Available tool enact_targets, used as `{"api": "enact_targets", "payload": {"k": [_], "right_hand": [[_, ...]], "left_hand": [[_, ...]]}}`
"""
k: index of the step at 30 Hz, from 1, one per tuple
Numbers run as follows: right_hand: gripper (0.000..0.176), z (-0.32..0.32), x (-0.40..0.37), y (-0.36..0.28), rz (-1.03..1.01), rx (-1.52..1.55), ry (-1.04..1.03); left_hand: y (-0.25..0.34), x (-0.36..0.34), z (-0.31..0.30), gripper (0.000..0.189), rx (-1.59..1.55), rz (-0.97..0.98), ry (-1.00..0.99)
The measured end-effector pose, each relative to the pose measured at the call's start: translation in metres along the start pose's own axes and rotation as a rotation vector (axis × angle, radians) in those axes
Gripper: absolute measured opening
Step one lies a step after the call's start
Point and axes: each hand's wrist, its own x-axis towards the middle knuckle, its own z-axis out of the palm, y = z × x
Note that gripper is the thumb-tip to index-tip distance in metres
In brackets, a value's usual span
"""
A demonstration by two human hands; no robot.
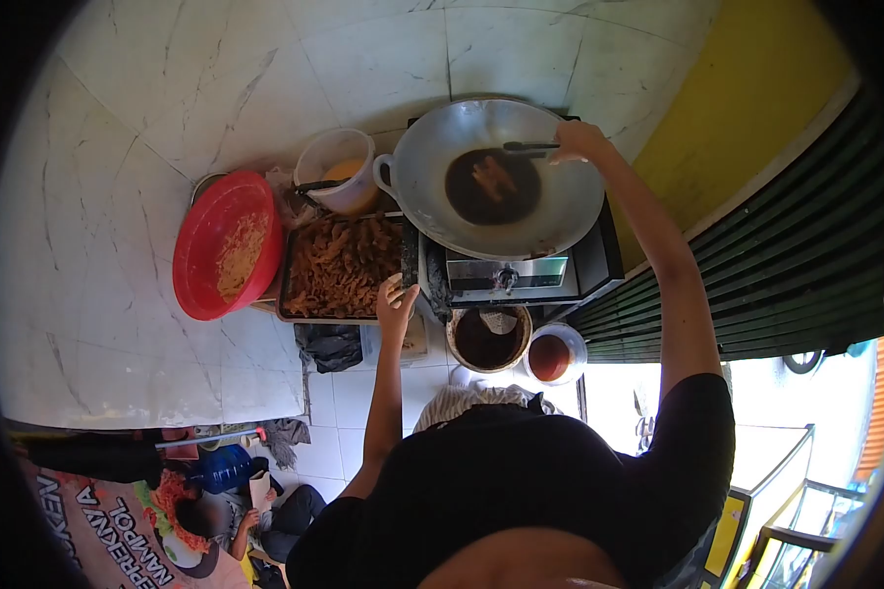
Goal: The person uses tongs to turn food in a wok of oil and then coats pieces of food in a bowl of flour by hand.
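Note:
Over the right side of a large metal wok [422, 201], my right hand [577, 142] is closed on dark tongs [528, 147]. Their tips point left, above the dark oil [462, 193] in the wok. Pale golden pieces of food [494, 178] lie in that oil. My left hand [395, 302] is by the front right corner of a tray [326, 320], its fingers apart and nothing visible in them. Brown fried pieces [344, 265] fill the tray; what they are is too small to tell. Below the wok is a gas stove [506, 278] with a front knob.
Left of the tray stands a red basin [194, 265] with pale crumbs or flour. A white bucket [314, 152] holds yellowish liquid. On the floor are a dark-filled pot [486, 339] and a bucket [580, 355] of reddish-brown liquid. A seated person [295, 510] is at lower left.

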Motion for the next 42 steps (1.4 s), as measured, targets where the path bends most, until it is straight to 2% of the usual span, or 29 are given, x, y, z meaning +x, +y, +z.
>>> {"api": "enact_targets", "payload": {"k": [2, 8, 14, 16, 17, 19, 23, 25, 32, 35, 37, 38, 40, 42], "right_hand": [[0.038, -0.004, -0.004, 0.003, 0.031, 0.058, -0.043], [0.038, -0.006, -0.028, -0.007, -0.051, 0.174, -0.106], [0.041, -0.002, -0.04, -0.016, -0.126, -0.036, 0.008], [0.039, 0.0, -0.045, -0.018, -0.071, 0.049, -0.155], [0.039, 0.005, -0.049, -0.02, -0.071, 0.049, -0.155], [0.038, 0.019, -0.056, -0.023, -0.147, -0.05, -0.065], [0.033, 0.049, -0.061, -0.028, -0.149, -0.072, 0.003], [0.028, 0.068, -0.059, -0.028, -0.157, -0.034, 0.152], [0.022, 0.09, -0.068, -0.021, -0.18, 0.006, 0.193], [0.025, 0.085, -0.061, -0.011, -0.21, 0.085, 0.138], [0.029, 0.076, -0.052, -0.005, -0.138, 0.312, -0.229], [0.029, 0.076, -0.054, -0.003, -0.137, 0.314, -0.23], [0.032, 0.076, -0.055, 0.0, -0.066, 0.82, -0.29], [0.032, 0.072, -0.054, 0.002, -0.002, 0.848, -0.354]], "left_hand": [[0.001, 0.0, 0.0, 0.05, -0.005, -0.017, 0.004], [0.004, 0.0, 0.001, 0.05, -0.007, -0.002, 0.019], [0.008, -0.002, 0.001, 0.049, 0.011, -0.009, 0.014], [0.007, -0.001, 0.001, 0.049, 0.011, 0.001, 0.012], [0.007, -0.001, 0.002, 0.049, -0.007, 0.001, 0.013], [0.009, -0.002, 0.002, 0.049, -0.025, -0.002, 0.015], [0.013, -0.003, 0.002, 0.049, 0.004, -0.015, 0.022], [0.012, -0.003, 0.001, 0.049, 0.015, -0.021, 0.018], [0.007, -0.001, 0.001, 0.049, -0.006, 0.029, 0.017], [0.008, 0.0, 0.001, 0.048, 0.008, 0.015, 0.013], [0.007, 0.0, 0.001, 0.048, 0.02, 0.001, 0.01], [0.007, 0.0, 0.001, 0.048, 0.015, 0.007, 0.011], [0.004, 0.0, 0.0, 0.047, 0.011, 0.013, 0.013], [0.001, 0.002, 0.0, 0.047, 0.01, 0.058, 0.011]]}}
